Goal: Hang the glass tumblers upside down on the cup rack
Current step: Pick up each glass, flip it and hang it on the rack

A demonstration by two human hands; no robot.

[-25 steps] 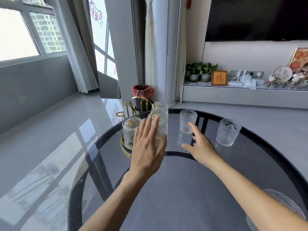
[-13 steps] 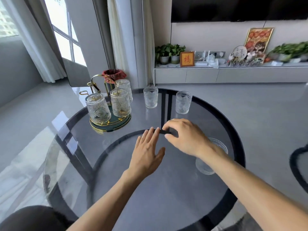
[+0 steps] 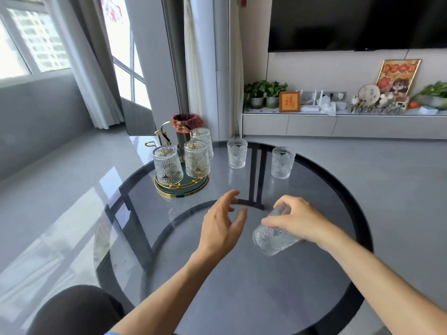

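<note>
Round dark glass table [image 3: 242,298]. Right hand [image 3: 297,220] grips ribbed glass tumbler [image 3: 271,238], tilted on side above tabletop. Left hand [image 3: 221,226] just beside it, fingers spread, holding nothing. Gold cup rack [image 3: 181,187] at table's far left carries three tumblers upside down. Two more tumblers [image 3: 237,154] stand upright near far edge, apart from rack

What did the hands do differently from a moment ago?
The right hand has taken hold of a glass tumbler near the table's right edge and tipped it on its side. The left hand drew back from the cup rack and now hovers open beside that tumbler. The three hung tumblers and the two upright tumblers stayed put.
</note>
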